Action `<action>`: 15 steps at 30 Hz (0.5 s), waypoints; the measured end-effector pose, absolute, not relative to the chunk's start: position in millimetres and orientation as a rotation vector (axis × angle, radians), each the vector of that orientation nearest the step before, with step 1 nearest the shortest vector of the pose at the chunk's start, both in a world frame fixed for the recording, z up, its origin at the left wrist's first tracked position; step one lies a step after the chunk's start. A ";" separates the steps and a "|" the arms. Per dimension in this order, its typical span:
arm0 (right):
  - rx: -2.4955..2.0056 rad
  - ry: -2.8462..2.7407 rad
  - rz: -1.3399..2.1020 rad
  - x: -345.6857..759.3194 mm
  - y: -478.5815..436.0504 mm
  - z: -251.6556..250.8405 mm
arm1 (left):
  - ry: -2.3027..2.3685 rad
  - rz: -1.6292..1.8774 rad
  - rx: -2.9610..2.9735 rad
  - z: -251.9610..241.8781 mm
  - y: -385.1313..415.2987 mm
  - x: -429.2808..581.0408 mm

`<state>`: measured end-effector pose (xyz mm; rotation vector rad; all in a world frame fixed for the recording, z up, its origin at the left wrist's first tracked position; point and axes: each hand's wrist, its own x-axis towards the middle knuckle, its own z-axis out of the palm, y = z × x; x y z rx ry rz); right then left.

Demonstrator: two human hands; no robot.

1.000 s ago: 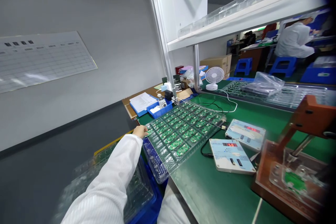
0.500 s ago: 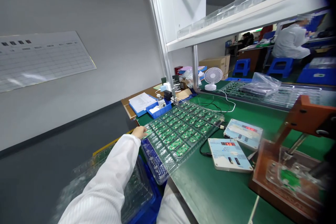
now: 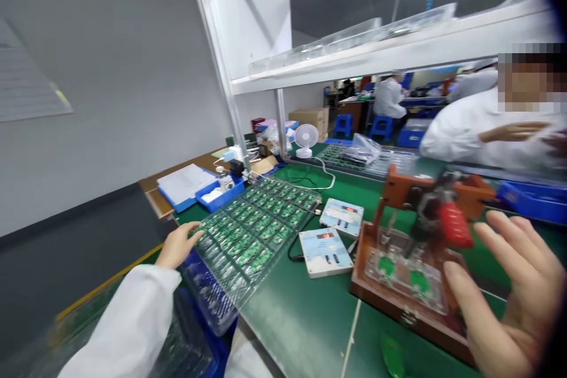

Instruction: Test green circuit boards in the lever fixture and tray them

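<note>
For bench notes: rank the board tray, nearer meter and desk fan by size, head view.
Clear board tray, nearer meter, desk fan; the fan stands farther off, so its rank is unsure.

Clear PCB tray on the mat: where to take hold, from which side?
Best taken by the near edge of the tray, coming from the person's side, where the left hand touches it. That strip shows clear moulded pockets without boards, and it sits over the blue bin. The tray looks thin and wide, so it may flex; a second hand on the far edge would probably help.
</note>
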<state>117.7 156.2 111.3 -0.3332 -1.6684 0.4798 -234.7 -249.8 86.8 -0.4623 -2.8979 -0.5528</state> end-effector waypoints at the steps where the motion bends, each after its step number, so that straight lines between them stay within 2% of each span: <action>1: -0.321 -1.624 0.472 125.1 154.0 108.6 | -2.877 -0.611 -0.526 89.8 -235.8 -222.6; 2: -0.310 -1.607 0.488 133.7 149.0 104.1 | -2.852 -0.699 -0.628 91.3 -218.4 -206.2; 5: -0.346 -1.843 0.660 156.6 120.5 81.2 | -2.760 -1.258 -1.132 86.1 -153.8 -133.6; 8: -0.413 -2.185 0.990 164.7 90.4 49.3 | -2.811 -1.552 -1.644 71.7 -92.1 -52.7; 12: -0.488 -2.185 1.418 167.7 76.7 8.9 | -2.838 -1.815 -1.753 52.7 -46.2 7.2; 15: -0.555 -2.109 1.561 179.4 78.3 -9.3 | -2.902 -1.875 -1.794 43.0 -35.9 16.8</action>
